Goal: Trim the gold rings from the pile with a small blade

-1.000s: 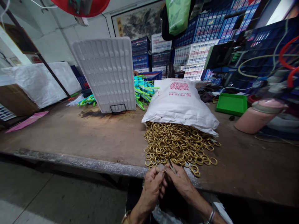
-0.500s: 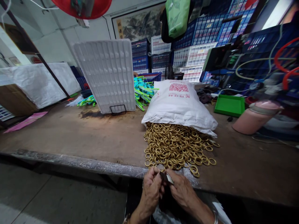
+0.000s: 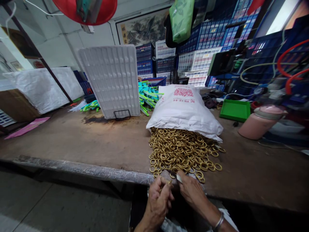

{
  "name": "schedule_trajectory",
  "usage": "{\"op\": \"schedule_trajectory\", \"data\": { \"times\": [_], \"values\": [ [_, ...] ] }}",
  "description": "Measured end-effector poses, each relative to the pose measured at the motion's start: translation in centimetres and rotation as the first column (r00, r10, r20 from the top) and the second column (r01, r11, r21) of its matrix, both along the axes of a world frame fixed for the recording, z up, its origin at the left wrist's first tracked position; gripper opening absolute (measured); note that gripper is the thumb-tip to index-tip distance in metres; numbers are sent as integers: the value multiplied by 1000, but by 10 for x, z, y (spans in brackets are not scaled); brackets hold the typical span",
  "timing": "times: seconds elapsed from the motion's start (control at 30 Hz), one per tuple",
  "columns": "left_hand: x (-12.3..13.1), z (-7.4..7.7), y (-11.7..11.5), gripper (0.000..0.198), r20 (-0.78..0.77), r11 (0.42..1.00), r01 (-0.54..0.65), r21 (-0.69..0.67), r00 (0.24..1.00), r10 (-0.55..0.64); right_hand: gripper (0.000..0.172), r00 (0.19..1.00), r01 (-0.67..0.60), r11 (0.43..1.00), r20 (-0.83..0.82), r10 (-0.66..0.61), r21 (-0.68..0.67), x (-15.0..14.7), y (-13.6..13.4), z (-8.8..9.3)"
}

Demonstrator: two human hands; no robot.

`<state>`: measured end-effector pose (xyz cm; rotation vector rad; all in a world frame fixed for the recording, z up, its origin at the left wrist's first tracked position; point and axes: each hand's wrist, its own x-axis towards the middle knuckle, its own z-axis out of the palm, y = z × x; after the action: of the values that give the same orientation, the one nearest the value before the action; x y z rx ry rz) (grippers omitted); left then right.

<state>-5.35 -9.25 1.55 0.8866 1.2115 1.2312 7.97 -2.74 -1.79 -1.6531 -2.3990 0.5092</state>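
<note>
My left hand (image 3: 158,197) is closed just below the table's front edge, its thumb and fingers pinched on a small gold ring (image 3: 170,182), mostly covered by the fingers. My right hand (image 3: 191,190) is closed on a small tool with a pale part (image 3: 179,178) and a dark tip that reaches to the near edge of the ring heap. Its exact kind is hard to make out. The heap of gold-coloured rings (image 3: 178,148) spills from the mouth of a white woven sack (image 3: 181,106) lying on the table, right in front of both hands.
On the wooden table (image 3: 101,145) a white ribbed plastic tray (image 3: 111,80) stands upright in a black wire holder. Turquoise and lime-green pieces (image 3: 148,96) lie behind it. To the right are a green tray (image 3: 235,110) and a pink bottle (image 3: 260,122). Stacked crates (image 3: 200,59) fill the back.
My hands have moved apart. My right hand has brought the tool forward to the ring heap, while my left hand has drawn slightly back, a gold ring now showing at its fingertips.
</note>
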Motion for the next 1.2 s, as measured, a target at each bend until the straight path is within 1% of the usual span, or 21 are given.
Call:
{"op": "schedule_trajectory", "data": {
  "times": [0.07, 0.1, 0.13, 0.17, 0.27, 0.37, 0.47, 0.57, 0.63, 0.7, 0.8, 0.9, 0.97, 1.03, 1.2],
  "values": [
    [0, 4, -1, 35, 45, 1000, 30, 9, 999, -31, 18, 998, 40, 999, -56, -40, -1, 4, 5, 0],
    [-1, 5, -2, 34, 78, 999, 40, 3, 996, -40, 15, 993, 44, 999, -110, -45, -12, 4, 6, 1],
    [-1, 5, -1, 33, 112, 999, 44, -4, 993, -44, 15, 983, 38, 999, -179, -43, -33, 3, 6, 4],
    [-2, 4, -1, 32, 141, 999, 45, -11, 989, -43, 19, 965, 28, 998, -260, -42, -58, 1, 5, 7],
    [-3, -3, 0, 31, 177, 998, 54, -31, 983, -48, 31, 874, -36, 991, -484, -33, -132, -8, -3, 21],
    [-5, -10, 0, 32, 174, 995, 86, -57, 982, -75, 32, 803, -146, 974, -596, 15, -172, -14, -10, 30],
    [-6, -14, 1, 33, 165, 992, 82, -97, 984, -66, 31, 782, -226, 959, -618, 75, -170, -15, -13, 30],
    [-7, -18, 4, 33, 143, 991, 49, -122, 989, -32, 32, 789, -236, 961, -605, 104, -144, -15, -12, 22],
    [-7, -19, 5, 32, 132, 993, 22, -118, 991, -6, 32, 789, -228, 963, -607, 95, -146, -16, -11, 17],
    [-6, -21, 6, 31, 127, 992, -1, -122, 992, 16, 34, 785, -201, 966, -617, 57, -165, -18, -9, 13],
    [-5, -24, 6, 31, 137, 989, -10, -150, 990, 31, 35, 758, -138, 966, -651, -39, -218, -20, -8, 12],
    [-6, -27, 7, 35, 158, 987, -29, -155, 986, 54, 36, 697, -105, 950, -703, -140, -293, -20, -6, 13],
    [-6, -28, 8, 37, 173, 987, -34, -156, 983, 61, 37, 653, -105, 935, -733, -193, -339, -19, -5, 12],
    [-7, -27, 9, 37, 198, 987, -6, -162, 979, 39, 38, 617, -128, 918, -755, -223, -376, -19, -3, 10],
    [-5, -22, 11, 34, 317, 981, 111, -159, 947, -56, 38, 552, -186, 878, -786, -278, -441, -23, -2, 1]
  ]
}}
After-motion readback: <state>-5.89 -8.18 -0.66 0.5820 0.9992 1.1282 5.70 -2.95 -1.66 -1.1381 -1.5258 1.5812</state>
